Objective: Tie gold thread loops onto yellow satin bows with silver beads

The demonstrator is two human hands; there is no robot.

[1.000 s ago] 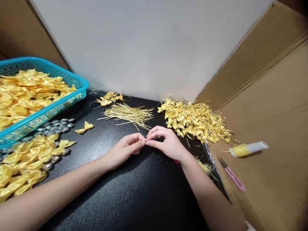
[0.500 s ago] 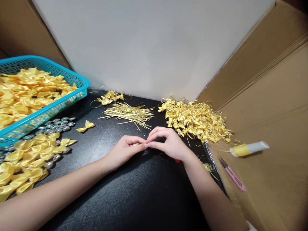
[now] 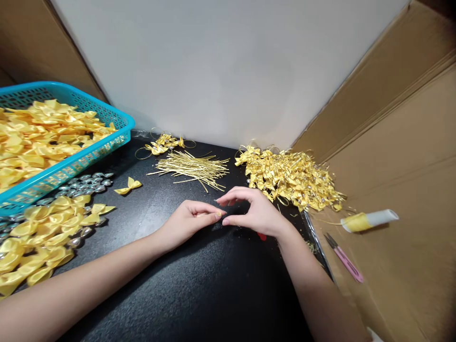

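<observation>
Over the black table [image 3: 171, 289], my left hand [image 3: 190, 222] pinches its thumb and index finger together. A speck of yellow shows at those fingertips, too small to name. My right hand [image 3: 251, 211] is just to the right, its thumb and fingers apart and curved toward the left fingertips. Beyond both hands lies a pile of gold wire ties [image 3: 194, 167]. One loose yellow ribbon bow [image 3: 128, 185] rests to the left of that pile. A heap of yellow bows with beads [image 3: 288, 178] sits behind my right hand.
A blue basket [image 3: 121, 128] full of yellow bows stands at the left. Silvery beads [image 3: 85, 184] and loose bows [image 3: 53, 223] lie before it. Pink-handled snips [image 3: 347, 262] and a thread-wound tube [image 3: 370, 221] are at the right. Cardboard walls [image 3: 399, 147] flank the table.
My right thumb and fingers have opened and come away from the left fingertips. My left hand has stayed almost in place, still pinched.
</observation>
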